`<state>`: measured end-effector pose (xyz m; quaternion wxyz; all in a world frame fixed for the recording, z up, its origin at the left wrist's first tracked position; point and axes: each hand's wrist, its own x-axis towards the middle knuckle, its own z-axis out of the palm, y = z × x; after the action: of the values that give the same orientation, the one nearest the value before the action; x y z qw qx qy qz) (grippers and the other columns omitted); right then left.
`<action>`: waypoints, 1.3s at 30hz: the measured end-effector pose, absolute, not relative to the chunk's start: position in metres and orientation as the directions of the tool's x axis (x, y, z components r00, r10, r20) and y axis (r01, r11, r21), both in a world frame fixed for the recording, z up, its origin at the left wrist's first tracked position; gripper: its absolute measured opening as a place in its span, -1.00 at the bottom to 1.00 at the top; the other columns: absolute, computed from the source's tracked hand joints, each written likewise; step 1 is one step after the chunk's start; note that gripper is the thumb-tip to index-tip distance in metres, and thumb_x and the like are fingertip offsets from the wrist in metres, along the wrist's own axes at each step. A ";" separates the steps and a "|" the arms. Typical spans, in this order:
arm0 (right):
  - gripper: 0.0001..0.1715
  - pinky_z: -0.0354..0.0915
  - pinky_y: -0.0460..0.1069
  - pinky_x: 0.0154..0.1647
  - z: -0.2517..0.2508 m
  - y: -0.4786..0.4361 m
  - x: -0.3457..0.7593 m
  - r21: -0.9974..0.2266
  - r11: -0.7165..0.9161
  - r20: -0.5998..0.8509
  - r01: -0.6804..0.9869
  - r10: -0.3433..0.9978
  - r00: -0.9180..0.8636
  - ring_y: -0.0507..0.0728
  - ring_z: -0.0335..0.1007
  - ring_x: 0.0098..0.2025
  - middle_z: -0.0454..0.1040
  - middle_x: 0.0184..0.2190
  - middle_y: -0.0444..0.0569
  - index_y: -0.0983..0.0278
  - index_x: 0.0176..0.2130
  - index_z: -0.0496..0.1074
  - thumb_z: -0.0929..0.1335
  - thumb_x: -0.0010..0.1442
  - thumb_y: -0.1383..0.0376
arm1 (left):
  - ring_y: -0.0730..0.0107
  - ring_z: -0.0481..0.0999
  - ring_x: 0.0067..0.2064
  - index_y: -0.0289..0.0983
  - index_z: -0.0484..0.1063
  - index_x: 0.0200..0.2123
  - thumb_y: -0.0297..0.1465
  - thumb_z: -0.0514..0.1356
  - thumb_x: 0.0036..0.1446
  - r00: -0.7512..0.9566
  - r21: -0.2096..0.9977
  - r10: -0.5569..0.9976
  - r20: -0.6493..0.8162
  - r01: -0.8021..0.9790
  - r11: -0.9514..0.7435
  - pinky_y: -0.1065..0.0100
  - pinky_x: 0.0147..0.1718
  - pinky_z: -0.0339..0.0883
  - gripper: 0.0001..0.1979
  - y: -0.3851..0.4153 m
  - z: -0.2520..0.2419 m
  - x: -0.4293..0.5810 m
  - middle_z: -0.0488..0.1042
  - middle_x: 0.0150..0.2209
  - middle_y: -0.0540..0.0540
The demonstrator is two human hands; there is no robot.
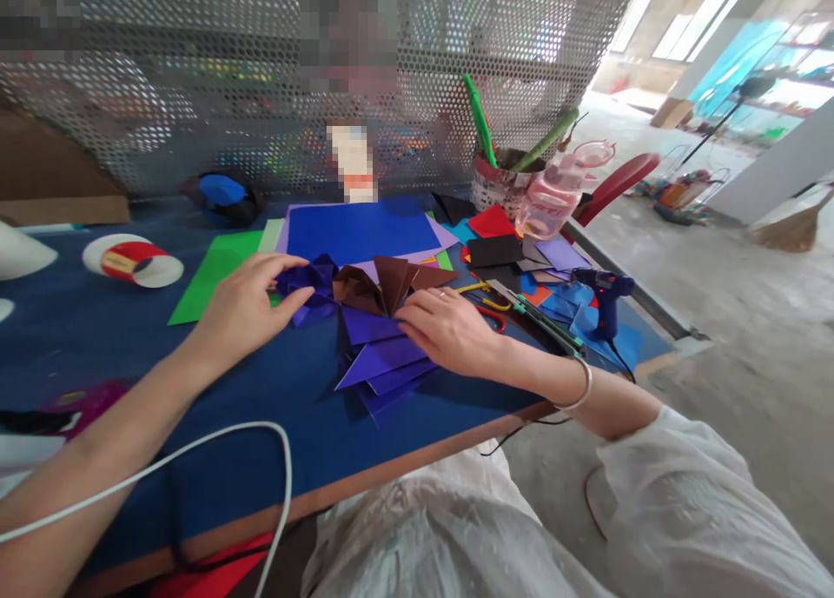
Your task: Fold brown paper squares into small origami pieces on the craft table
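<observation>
My left hand [251,298] curls its thumb and fingers around a purple folded paper piece [319,287], near the middle of the table. Just right of that lie brown folded paper pieces [358,290], some standing up in pointed shapes. My right hand [449,324] is closed, its fingertips pinching the lower edge of an upright brown folded paper [393,278]. Below it several purple paper sheets [384,361] are fanned out on the table, partly under the right hand. Behind both hands lies a large blue sheet [361,230].
Scissors [495,302], a green utility knife [544,320] and a blue glue gun [607,302] lie at right, near coloured paper scraps [495,250]. A pink bottle [553,194] stands behind. A tape roll [134,262] is at left; a white cable [287,459] loops in front.
</observation>
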<state>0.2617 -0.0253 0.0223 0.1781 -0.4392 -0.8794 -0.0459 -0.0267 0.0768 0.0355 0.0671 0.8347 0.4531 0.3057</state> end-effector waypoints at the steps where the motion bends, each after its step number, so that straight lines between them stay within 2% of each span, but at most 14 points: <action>1: -0.61 0.28 0.09 -0.03 0.029 -0.028 0.269 -0.054 0.554 0.346 0.831 0.791 -0.505 0.21 0.46 -0.06 0.56 -0.09 0.11 0.30 -0.05 0.51 0.15 0.52 0.26 | 0.04 0.57 0.03 -0.16 0.50 -0.01 -0.13 0.21 0.23 0.421 0.378 0.780 0.463 0.702 -0.604 0.03 0.08 0.48 -0.65 0.070 0.035 -0.026 0.55 0.05 -0.15; 5: -0.68 0.28 0.12 -0.05 0.045 -0.044 0.309 0.030 0.241 0.292 0.970 0.926 -0.239 0.29 0.44 -0.02 0.53 -0.06 0.17 0.30 0.01 0.48 0.24 0.46 0.19 | 0.08 0.54 0.17 -0.07 0.41 0.17 -0.16 0.19 0.34 0.602 0.291 0.614 0.511 0.552 -0.782 0.01 0.23 0.40 -0.62 0.029 0.026 -0.021 0.53 0.16 -0.11; 10: -0.54 0.32 0.15 -0.11 0.029 -0.066 0.358 0.156 -0.111 0.209 0.982 0.975 0.077 0.39 0.44 0.00 0.50 -0.03 0.25 0.33 0.16 0.36 0.27 0.41 0.13 | -0.02 0.37 0.36 0.04 0.02 0.46 0.01 0.31 0.19 0.839 0.339 0.459 0.292 0.358 -0.870 -0.04 0.30 0.34 -0.13 -0.008 0.009 -0.016 0.29 0.40 -0.14; 12: -0.59 0.34 0.13 -0.11 0.020 -0.074 0.367 0.152 -0.120 0.163 0.981 0.982 0.095 0.36 0.47 -0.02 0.51 -0.06 0.23 0.32 0.16 0.37 0.25 0.40 0.21 | -0.08 0.34 0.37 0.00 -0.05 0.49 0.09 0.34 0.10 0.883 0.331 0.412 0.227 0.327 -0.885 -0.09 0.31 0.31 0.01 -0.010 0.002 -0.015 0.26 0.41 -0.19; 14: -0.62 0.35 0.11 -0.08 0.016 -0.083 0.370 0.150 -0.104 0.138 0.983 0.987 0.083 0.32 0.49 -0.02 0.52 -0.04 0.20 0.30 0.14 0.39 0.25 0.39 0.28 | -0.07 0.34 0.37 -0.01 0.00 0.47 0.06 0.32 0.15 0.907 0.299 0.371 0.198 0.304 -0.904 -0.12 0.32 0.28 -0.06 -0.009 -0.004 -0.016 0.28 0.40 -0.17; 17: -0.58 0.39 0.10 -0.06 0.020 -0.092 0.369 0.074 0.004 0.065 0.997 0.998 -0.009 0.28 0.51 -0.01 0.52 0.03 0.15 0.25 0.18 0.39 0.27 0.37 0.29 | 0.10 0.39 0.35 0.04 0.19 0.40 -0.28 0.13 0.38 0.901 0.263 0.367 0.231 0.305 -0.915 -0.06 0.34 0.26 -0.45 -0.008 -0.012 -0.019 0.37 0.35 -0.03; 19: -0.58 0.41 0.11 -0.05 0.029 -0.092 0.371 -0.027 0.103 0.026 0.994 0.994 -0.102 0.27 0.52 0.00 0.53 0.03 0.12 0.21 0.18 0.41 0.28 0.38 0.21 | 0.20 0.45 0.30 0.06 0.28 0.35 -0.44 0.00 0.39 0.871 0.265 0.400 0.285 0.330 -0.906 0.00 0.34 0.26 -0.46 -0.009 -0.015 -0.022 0.43 0.30 0.03; 22: -0.59 0.42 0.13 0.00 0.044 -0.075 0.383 -0.130 0.145 0.083 0.981 0.987 -0.134 0.26 0.52 0.00 0.54 -0.01 0.11 0.19 0.14 0.45 0.25 0.43 0.11 | 0.24 0.53 0.22 0.08 0.34 0.31 -0.50 -0.04 0.35 0.839 0.271 0.417 0.349 0.335 -0.902 0.04 0.33 0.29 -0.43 -0.012 -0.015 -0.027 0.51 0.23 0.05; 25: -0.51 0.37 0.25 0.14 0.052 -0.041 0.402 -0.014 0.005 0.173 1.000 0.985 -0.003 0.35 0.46 0.12 0.49 0.12 0.19 0.26 0.21 0.40 0.26 0.39 0.14 | 0.22 0.57 0.18 0.08 0.35 0.31 -0.54 0.00 0.29 0.823 0.280 0.408 0.395 0.315 -0.907 0.03 0.31 0.33 -0.39 -0.015 -0.014 -0.031 0.55 0.19 0.03; 28: -0.34 0.29 0.32 0.23 0.050 -0.002 0.417 0.030 0.005 0.132 1.000 0.991 -0.009 0.45 0.29 0.30 0.35 0.28 0.28 0.34 0.30 0.32 0.35 0.26 0.23 | 0.18 0.56 0.19 0.09 0.37 0.30 -0.55 0.02 0.26 0.798 0.310 0.415 0.437 0.300 -0.902 0.00 0.30 0.35 -0.38 -0.017 -0.014 -0.033 0.56 0.18 0.03; 31: -0.22 0.31 0.22 0.24 0.042 0.027 0.421 0.049 0.046 0.054 0.998 0.997 -0.049 0.38 0.34 0.28 0.37 0.28 0.28 0.37 0.34 0.27 0.37 0.15 0.42 | 0.17 0.54 0.21 0.06 0.40 0.25 -0.54 0.02 0.27 0.780 0.335 0.424 0.459 0.290 -0.896 0.01 0.30 0.35 -0.43 -0.016 -0.019 -0.036 0.55 0.19 0.02; 34: -0.41 0.38 0.18 0.15 0.037 0.045 0.423 0.067 0.020 0.022 0.998 1.000 -0.022 0.29 0.49 0.11 0.52 0.10 0.24 0.39 0.26 0.34 0.34 0.25 0.45 | 0.22 0.53 0.22 0.02 0.38 0.22 -0.54 0.02 0.30 0.793 0.310 0.389 0.470 0.265 -0.913 0.09 0.30 0.35 -0.48 -0.012 -0.027 -0.040 0.53 0.22 0.01; 36: -0.59 0.42 0.20 0.12 0.038 0.052 0.427 0.078 -0.023 0.042 0.997 0.999 0.019 0.23 0.50 0.05 0.53 0.05 0.13 0.34 0.17 0.41 0.37 0.36 0.30 | 0.25 0.52 0.24 -0.01 0.35 0.23 -0.54 0.02 0.30 0.807 0.284 0.357 0.470 0.245 -0.927 0.14 0.29 0.36 -0.50 -0.010 -0.031 -0.042 0.52 0.23 0.00; 39: -0.66 0.42 0.19 0.10 0.049 0.055 0.438 0.074 -0.091 0.116 0.993 0.990 0.082 0.21 0.48 0.05 0.52 0.05 0.10 0.33 0.10 0.44 0.32 0.43 0.21 | 0.25 0.53 0.23 -0.01 0.31 0.25 -0.53 0.01 0.32 0.808 0.285 0.357 0.468 0.244 -0.927 0.17 0.26 0.39 -0.49 -0.009 -0.033 -0.044 0.52 0.22 -0.01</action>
<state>0.4385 0.0555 0.0486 0.0121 -0.7355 -0.6740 -0.0681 -0.0441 -0.0087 -0.0334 0.1060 0.9449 0.1590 0.2657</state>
